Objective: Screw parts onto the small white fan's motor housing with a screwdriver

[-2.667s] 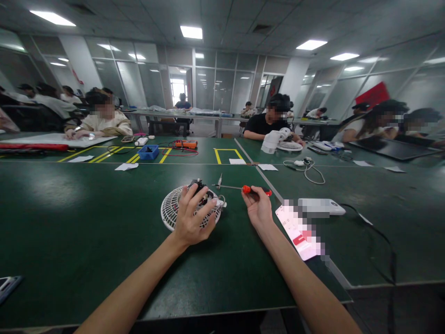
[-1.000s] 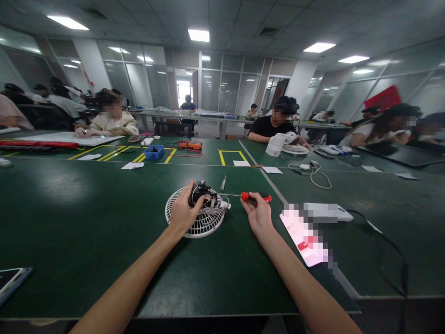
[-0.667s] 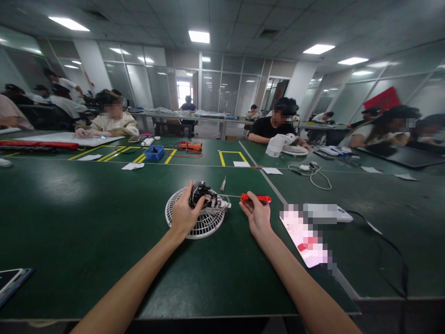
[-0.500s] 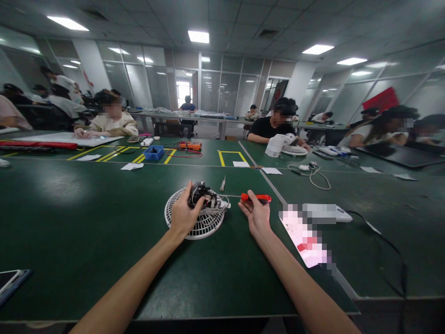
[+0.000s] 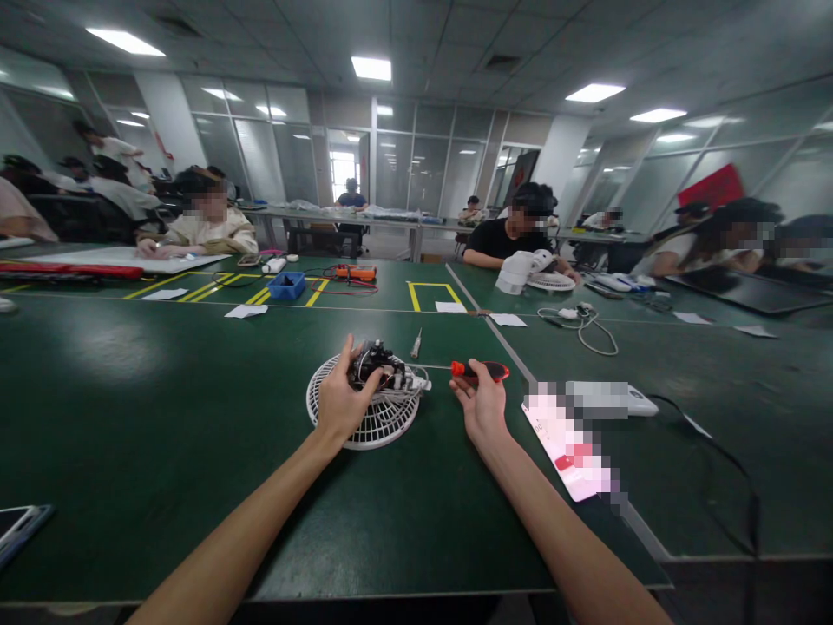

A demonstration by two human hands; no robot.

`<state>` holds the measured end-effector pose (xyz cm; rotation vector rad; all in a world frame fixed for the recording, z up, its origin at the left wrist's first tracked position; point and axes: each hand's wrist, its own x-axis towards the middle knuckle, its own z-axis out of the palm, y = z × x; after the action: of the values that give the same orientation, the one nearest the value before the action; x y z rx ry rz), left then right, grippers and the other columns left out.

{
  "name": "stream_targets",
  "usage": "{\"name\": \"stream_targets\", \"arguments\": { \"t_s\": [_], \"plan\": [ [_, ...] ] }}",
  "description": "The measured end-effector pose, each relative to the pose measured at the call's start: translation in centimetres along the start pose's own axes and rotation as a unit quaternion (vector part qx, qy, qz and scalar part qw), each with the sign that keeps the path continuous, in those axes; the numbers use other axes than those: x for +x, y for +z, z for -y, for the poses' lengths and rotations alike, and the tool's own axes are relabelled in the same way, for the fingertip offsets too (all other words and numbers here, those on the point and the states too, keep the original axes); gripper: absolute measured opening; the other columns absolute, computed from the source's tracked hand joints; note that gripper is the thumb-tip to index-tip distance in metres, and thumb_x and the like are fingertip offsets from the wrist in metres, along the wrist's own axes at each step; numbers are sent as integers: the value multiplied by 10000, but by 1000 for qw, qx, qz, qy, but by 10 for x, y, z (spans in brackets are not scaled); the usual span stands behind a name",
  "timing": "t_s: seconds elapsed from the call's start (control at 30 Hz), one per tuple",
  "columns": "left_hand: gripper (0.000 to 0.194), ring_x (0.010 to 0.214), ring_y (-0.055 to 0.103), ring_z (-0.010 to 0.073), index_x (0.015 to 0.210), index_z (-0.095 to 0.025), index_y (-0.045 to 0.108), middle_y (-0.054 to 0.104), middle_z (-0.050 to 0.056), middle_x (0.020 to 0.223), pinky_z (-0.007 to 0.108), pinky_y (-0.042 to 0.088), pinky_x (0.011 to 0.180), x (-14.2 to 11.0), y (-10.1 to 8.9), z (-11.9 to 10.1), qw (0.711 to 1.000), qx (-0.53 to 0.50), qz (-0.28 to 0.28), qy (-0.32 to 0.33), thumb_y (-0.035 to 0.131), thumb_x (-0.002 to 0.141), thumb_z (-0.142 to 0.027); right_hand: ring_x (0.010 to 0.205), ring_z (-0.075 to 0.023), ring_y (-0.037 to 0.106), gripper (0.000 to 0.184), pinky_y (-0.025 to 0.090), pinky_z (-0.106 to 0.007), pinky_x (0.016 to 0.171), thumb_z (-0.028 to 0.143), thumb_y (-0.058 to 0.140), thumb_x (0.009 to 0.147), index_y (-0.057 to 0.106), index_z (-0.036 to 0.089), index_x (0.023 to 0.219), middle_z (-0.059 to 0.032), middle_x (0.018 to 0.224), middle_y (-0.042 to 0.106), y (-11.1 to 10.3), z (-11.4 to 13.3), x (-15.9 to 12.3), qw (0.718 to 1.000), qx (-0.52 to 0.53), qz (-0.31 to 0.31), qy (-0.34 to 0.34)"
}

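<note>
A round white fan grille [image 5: 381, 427] lies on the green table with a black fan motor [image 5: 376, 360] and bundled wires on top. My left hand [image 5: 343, 401] is wrapped around the motor's left side, thumb in front and fingers behind. In my right hand [image 5: 482, 399] is a red-and-black screwdriver [image 5: 485, 371], held level by its handle. Its thin shaft points left toward the motor; where the tip ends among the parts cannot be made out. Just behind the shaft lies a small pen-like screwdriver [image 5: 416, 344].
A lit phone [image 5: 563, 456] and a white device [image 5: 608, 399] lie to the right. Farther back are a blue bin [image 5: 286, 286], an orange multimeter [image 5: 356, 273], a coiled cable [image 5: 586, 325] and paper slips. Another person sits opposite by a white fan [image 5: 515, 271].
My left hand has gone from spread over the motor to gripping its side. The screwdriver handle has turned in my right fingers, its position almost unchanged. The view has shifted slightly.
</note>
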<state>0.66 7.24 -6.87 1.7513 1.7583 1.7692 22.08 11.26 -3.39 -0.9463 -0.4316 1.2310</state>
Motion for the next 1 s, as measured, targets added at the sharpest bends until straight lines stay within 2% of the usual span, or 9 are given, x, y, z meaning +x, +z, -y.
{"name": "stream_targets", "arguments": {
  "t_s": [0.1, 0.17, 0.27, 0.4, 0.5, 0.67, 0.73, 0.87, 1.0],
  "plan": [
    [831, 1170, 723, 302, 1570, -187, 404, 703, 151, 1350, 523, 548, 1088, 0, -1, 0, 1000, 1, 0, 3, 741, 858, -454, 485, -99, 567, 251, 527, -206, 506, 271, 786, 727, 555, 219, 809, 58, 567, 626, 0, -1, -1, 1000, -9, 2, 5],
    [821, 1159, 727, 301, 1557, -186, 423, 708, 152, 1340, 523, 555, 1079, 1, -1, -1, 1000, 1, -2, 7, 749, 852, -452, 532, -113, 602, 253, 542, -223, 518, 286, 790, 721, 567, 221, 821, 53, 618, 651, -2, -1, 0, 1000, 1, 9, 2],
    [811, 1151, 729, 304, 1532, -190, 453, 714, 152, 1328, 529, 564, 1067, 1, -1, -2, 1000, 5, -6, 13, 770, 836, -458, 622, -134, 657, 212, 588, -257, 586, 231, 744, 702, 545, 224, 774, 56, 661, 657, -4, -2, 2, 1000, 24, 11, 3],
    [743, 1129, 736, 295, 1485, -216, 499, 724, 141, 1303, 518, 583, 1041, 0, -1, -2, 1000, 4, -14, 23, 785, 834, -432, 623, -125, 665, 219, 585, -238, 609, 173, 725, 667, 517, 217, 722, 52, 648, 655, -5, -2, 4, 1000, 23, 12, 7],
    [685, 1112, 740, 285, 1436, -223, 534, 732, 131, 1278, 510, 594, 1023, 0, -2, -3, 999, 3, -17, 28, 795, 831, -410, 575, -116, 641, 250, 555, -218, 561, 213, 786, 674, 560, 214, 780, 42, 651, 674, -4, -2, 3, 1000, 8, 13, 2],
    [617, 1100, 741, 277, 1370, -217, 571, 738, 121, 1247, 494, 608, 993, 0, -1, -3, 999, -2, -21, 32, 798, 827, -401, 476, -98, 550, 366, 500, -204, 491, 322, 871, 669, 532, 237, 777, 81, 548, 590, -5, -4, 2, 1000, -15, 11, 6],
    [601, 1101, 739, 273, 1362, -213, 573, 736, 121, 1247, 489, 607, 996, 0, -1, -2, 999, 1, -19, 35, 790, 832, -394, 519, -110, 589, 320, 518, -216, 510, 319, 836, 698, 541, 236, 792, 68, 597, 627, -5, -3, 2, 1000, -3, 14, 14],
    [588, 1109, 734, 265, 1371, -209, 559, 729, 121, 1255, 488, 600, 1011, 0, 0, 0, 999, 4, -13, 41, 768, 841, -353, 602, -118, 648, 156, 528, -215, 536, 202, 687, 734, 533, 220, 756, 47, 659, 660, -5, -1, 2, 999, 26, 9, 31],
    [569, 1118, 730, 260, 1373, -211, 554, 722, 120, 1261, 486, 598, 1016, 1, 0, 0, 999, 7, -12, 52, 745, 846, -310, 486, -81, 547, 186, 456, -187, 470, 173, 710, 696, 536, 215, 746, 82, 587, 587, -4, -1, 4, 1000, 18, 3, 20]
  ]
}}
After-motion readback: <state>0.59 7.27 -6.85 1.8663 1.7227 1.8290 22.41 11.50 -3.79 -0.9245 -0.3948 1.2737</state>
